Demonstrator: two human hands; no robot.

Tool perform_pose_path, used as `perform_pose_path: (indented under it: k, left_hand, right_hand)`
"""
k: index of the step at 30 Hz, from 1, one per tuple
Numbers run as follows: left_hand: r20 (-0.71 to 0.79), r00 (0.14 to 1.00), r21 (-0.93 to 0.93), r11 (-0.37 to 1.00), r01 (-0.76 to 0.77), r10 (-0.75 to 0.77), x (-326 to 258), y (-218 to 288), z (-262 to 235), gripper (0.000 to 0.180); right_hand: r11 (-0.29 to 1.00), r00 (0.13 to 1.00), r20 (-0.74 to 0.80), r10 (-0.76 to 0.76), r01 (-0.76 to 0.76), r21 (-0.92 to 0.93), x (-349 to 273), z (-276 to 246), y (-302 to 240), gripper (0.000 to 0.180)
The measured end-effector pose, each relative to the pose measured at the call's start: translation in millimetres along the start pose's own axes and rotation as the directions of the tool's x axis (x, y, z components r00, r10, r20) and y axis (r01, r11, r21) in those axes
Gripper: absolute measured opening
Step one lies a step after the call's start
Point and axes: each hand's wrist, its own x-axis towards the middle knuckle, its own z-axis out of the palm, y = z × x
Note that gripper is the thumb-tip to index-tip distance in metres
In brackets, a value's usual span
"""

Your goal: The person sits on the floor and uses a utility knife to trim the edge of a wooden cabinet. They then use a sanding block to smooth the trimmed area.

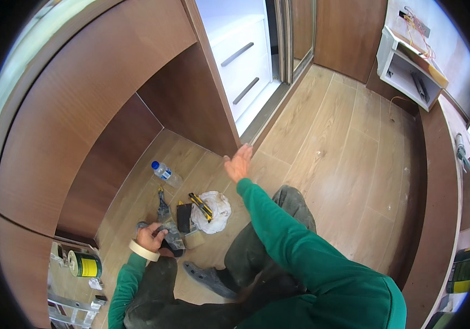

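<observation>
My right hand (pixel 239 163) reaches forward to the lower corner of the brown cabinet panel (pixel 213 104), fingers stretched out and at or close to its edge; I see nothing in it. Low on the left, my left hand (pixel 149 237) has its fingers closed on a grey, stained flat piece (pixel 170 234) whose kind I cannot tell. A roll of masking tape (pixel 144 250) circles that wrist. Beyond it lie a dark tool with a yellow end (pixel 163 204), a black flat piece (pixel 183 219), a yellow-and-black utility knife (pixel 201 207) and a crumpled white cloth or bag (pixel 219 213).
A blue-capped water bottle (pixel 168 175) lies by the cabinet recess. White drawers (pixel 243 71) stand ahead. At the far right, a small open box (pixel 410 74) sits below loose wires (pixel 417 32). A green-and-yellow can (pixel 86 264) and a metal ladder (pixel 76 310) are at left.
</observation>
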Motion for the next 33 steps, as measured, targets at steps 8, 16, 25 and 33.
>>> perform_pose_path:
  k: [8, 16, 25, 33]
  left_hand:
    - [0.076, 0.958, -0.155, 0.946, 0.285, -0.276, -34.4, -16.9, 2.4, 0.021]
    - [0.097, 0.970, -0.083, 0.969, 0.232, -0.224, -16.5, -24.2, 19.7, 0.022]
    - [0.093, 0.972, 0.078, 0.975, 0.208, -0.215, 4.7, -6.4, 6.1, 0.028]
    - [0.077, 0.983, 0.015, 0.986, 0.165, -0.165, 15.0, -14.1, 11.0, 0.024]
  right_hand:
    - [0.892, 0.845, -0.414, -0.339, 0.428, 0.143, 1.5, -34.5, -201.7, 0.096]
    - [0.976, 0.969, -0.160, -0.188, 0.202, 0.076, -18.6, 25.6, 6.8, 0.092]
    - [0.701, 0.664, -0.373, -0.648, 0.712, 0.052, 29.4, -68.9, -223.4, 0.095]
    - [0.614, 0.596, -0.449, -0.666, 0.780, 0.124, 30.5, -90.2, -176.7, 0.064]
